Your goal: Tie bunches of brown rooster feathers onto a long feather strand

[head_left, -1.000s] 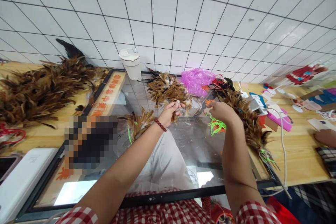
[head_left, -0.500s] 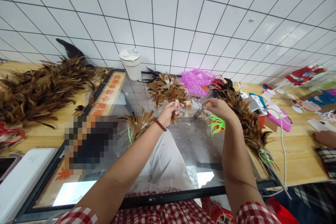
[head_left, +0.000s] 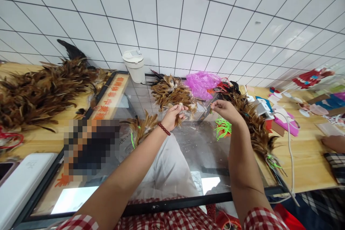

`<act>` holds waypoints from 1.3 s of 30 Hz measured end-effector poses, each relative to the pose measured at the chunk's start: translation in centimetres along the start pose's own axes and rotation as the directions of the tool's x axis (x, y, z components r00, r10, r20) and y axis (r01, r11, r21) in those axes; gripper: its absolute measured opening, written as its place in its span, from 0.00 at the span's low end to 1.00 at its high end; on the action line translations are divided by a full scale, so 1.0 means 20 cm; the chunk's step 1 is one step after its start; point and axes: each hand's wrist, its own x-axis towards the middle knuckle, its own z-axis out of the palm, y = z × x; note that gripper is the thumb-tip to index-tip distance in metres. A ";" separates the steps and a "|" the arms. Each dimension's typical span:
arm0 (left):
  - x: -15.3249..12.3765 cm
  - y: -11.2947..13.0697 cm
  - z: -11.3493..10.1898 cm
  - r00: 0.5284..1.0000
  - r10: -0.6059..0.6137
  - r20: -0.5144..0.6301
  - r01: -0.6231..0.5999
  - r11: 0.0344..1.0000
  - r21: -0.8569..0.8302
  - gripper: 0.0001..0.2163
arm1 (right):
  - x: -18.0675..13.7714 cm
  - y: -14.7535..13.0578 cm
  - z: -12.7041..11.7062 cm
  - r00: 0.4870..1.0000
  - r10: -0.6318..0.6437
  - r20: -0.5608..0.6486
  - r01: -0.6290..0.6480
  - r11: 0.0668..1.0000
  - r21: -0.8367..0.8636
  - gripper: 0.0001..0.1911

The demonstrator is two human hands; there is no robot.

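Note:
My left hand (head_left: 172, 116) is closed in a pinch on a few brown feathers (head_left: 178, 120), at the near edge of a heap of brown feathers (head_left: 172, 93) on the glass tabletop. Fingertips together, my right hand (head_left: 226, 110) hovers to the right over the glass. A small dark greenish bit pokes out below those fingers, too small to name. Just under the right hand lies a bundle of bright green cords (head_left: 223, 128). Left of my left wrist rests a smaller feather bunch (head_left: 144, 125) with a green cord.
A lidded white bin (head_left: 134, 66) and a pink plastic bag (head_left: 202, 84) stand by the tiled wall. Long feather garlands lie left (head_left: 40, 93) and right (head_left: 250, 118). A white cable (head_left: 290, 154) hangs at right, near another person's hand (head_left: 334, 143). A white box (head_left: 28, 187) sits front left.
My right hand has shifted slightly right and its fingertips have come together. The left hand keeps its pinch on the feathers in the same place.

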 end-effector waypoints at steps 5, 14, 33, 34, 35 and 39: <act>0.00 0.01 0.00 1.000 0.004 -0.019 -0.004 1.000 0.014 0.14 | -0.04 -0.11 -0.02 0.992 0.007 -0.126 -0.023 0.992 -0.124 0.19; -0.03 -0.02 0.03 0.993 -0.058 0.102 0.041 0.986 0.160 0.19 | -0.03 -0.34 0.26 0.965 -0.263 -0.008 0.259 0.945 0.200 0.12; 0.00 -0.05 0.04 0.987 -0.091 -0.130 0.140 0.888 0.439 0.15 | -0.05 -0.37 0.22 0.936 -0.327 0.129 0.351 0.860 -0.370 0.12; 0.00 -0.05 0.04 0.986 -0.114 -0.126 0.160 0.867 0.471 0.14 | -0.06 -0.38 0.22 0.929 -0.349 0.124 0.368 0.836 -0.408 0.12; 0.00 -0.06 0.04 0.984 -0.140 -0.112 0.178 0.847 0.501 0.14 | -0.06 -0.39 0.22 0.919 -0.376 0.121 0.389 0.809 -0.440 0.12; -0.03 -0.06 0.06 0.961 -0.276 -0.015 0.232 0.776 0.587 0.13 | -0.03 -0.37 0.22 0.840 -0.530 0.116 0.524 0.738 -0.425 0.11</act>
